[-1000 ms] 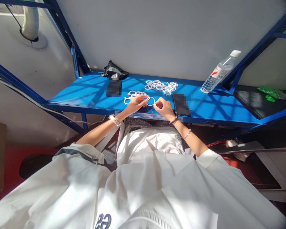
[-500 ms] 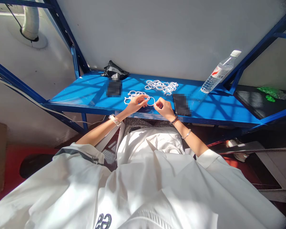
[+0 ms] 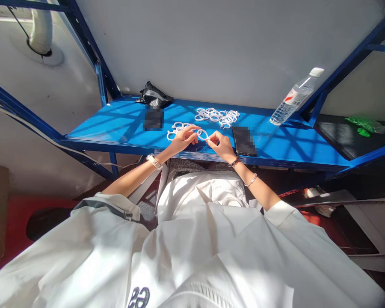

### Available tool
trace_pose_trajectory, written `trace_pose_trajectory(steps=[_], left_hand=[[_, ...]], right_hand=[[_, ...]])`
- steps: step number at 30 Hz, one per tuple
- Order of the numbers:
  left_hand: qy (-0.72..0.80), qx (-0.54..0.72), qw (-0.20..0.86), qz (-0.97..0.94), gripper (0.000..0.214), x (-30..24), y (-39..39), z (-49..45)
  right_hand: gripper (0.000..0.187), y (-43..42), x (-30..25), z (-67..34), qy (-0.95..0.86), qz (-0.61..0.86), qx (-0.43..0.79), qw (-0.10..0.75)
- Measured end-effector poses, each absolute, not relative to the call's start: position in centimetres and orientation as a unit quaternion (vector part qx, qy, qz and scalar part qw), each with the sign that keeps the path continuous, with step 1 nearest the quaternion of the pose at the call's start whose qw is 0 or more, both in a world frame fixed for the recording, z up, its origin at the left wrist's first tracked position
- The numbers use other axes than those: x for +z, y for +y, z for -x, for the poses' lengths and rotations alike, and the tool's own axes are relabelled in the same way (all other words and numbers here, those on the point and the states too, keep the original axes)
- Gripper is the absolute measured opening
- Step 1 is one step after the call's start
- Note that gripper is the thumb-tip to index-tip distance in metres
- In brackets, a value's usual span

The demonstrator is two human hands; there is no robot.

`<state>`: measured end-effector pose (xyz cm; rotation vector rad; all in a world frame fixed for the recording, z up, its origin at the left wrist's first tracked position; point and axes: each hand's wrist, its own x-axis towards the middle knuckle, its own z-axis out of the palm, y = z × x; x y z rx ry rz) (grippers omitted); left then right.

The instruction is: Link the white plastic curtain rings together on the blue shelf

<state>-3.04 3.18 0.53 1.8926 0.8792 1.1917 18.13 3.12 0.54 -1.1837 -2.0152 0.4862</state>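
Note:
My left hand (image 3: 186,137) and my right hand (image 3: 223,146) meet over the front edge of the blue shelf, a white plastic ring (image 3: 207,134) between them. The left fingertips pinch the ring's left side, and the right thumb and forefinger pinch its lower right. It looks slightly twisted or doubled; which one, I cannot tell. Just behind my left hand lie several similar white rings (image 3: 179,125), partly hidden by the fingers. Farther back is a loose pile of white rings (image 3: 214,115).
A dark phone (image 3: 244,141) lies right of my right hand. A clear water bottle (image 3: 291,99) stands farther right. At the back left are a black plastic bag (image 3: 155,94) and a blurred dark object (image 3: 153,118). Blue frame posts (image 3: 98,64) border the blue shelf (image 3: 115,130).
The ring between my hands has turned and looks narrower, with a doubled outline. Both hands keep nearly the same place and grip.

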Motion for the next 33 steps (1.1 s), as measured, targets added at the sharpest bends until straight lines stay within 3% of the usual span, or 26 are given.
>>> trace_pose_trajectory(steps=[18,33], left_hand=[[0.35,0.464,0.351,-0.734,0.035,0.38,3.22,2.88],[0.369,0.435,0.296,-0.766,0.05,0.55,3.38,3.05]], right_hand=[[0.028,2.98,0.92,-18.12,-0.805,0.415,0.231,0.355],[0.026,3.06,1.01,-18.58,-0.818,0.393,0.254,0.336]])
